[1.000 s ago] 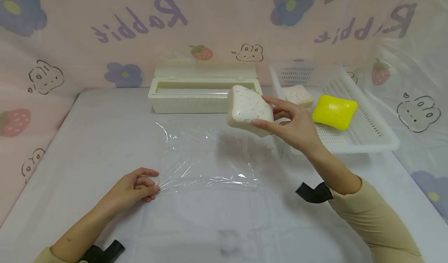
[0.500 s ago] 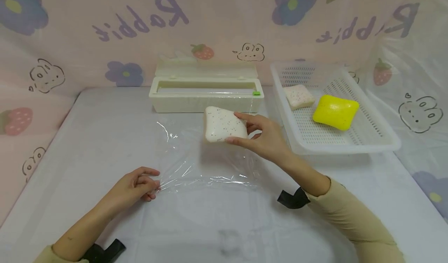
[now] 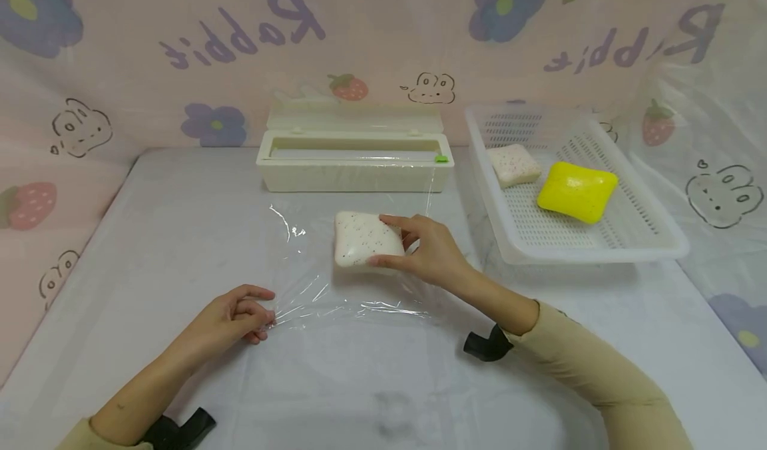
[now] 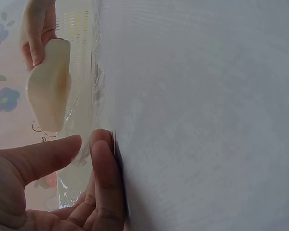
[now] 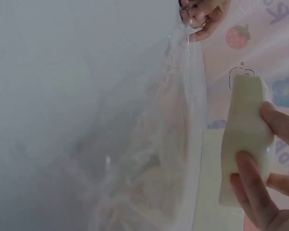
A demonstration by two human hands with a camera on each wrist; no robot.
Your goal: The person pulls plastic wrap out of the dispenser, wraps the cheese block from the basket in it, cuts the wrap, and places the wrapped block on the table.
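Observation:
My right hand point(image 3: 431, 247) grips a white, pillow-shaped block with dark specks point(image 3: 362, 240) by its right side, thumb at the near edge and fingers at the far edge. Beneath it, clear cling film point(image 3: 317, 297) lies spread over the table. In the right wrist view the block point(image 5: 245, 134) shows its smooth, pale side, apart from the film. My left hand point(image 3: 236, 317) pinches the film's near left corner, where creases gather at the fingertips. From the left wrist, the thumb and curled fingers point(image 4: 106, 168) appear close up beside the film.
Behind the film stands an open cream cling film dispenser point(image 3: 353, 177) with a small green slider point(image 3: 441, 159). A white perforated basket point(image 3: 599, 255) at the right holds a yellow pillow-shaped block point(image 3: 578, 192) and a pink-speckled white one point(image 3: 514, 165). A printed curtain point(image 3: 371, 37) backs the table.
My right hand has carried the speckled block left and down from in front of the dispenser to over the film. My left hand stays at the film's corner.

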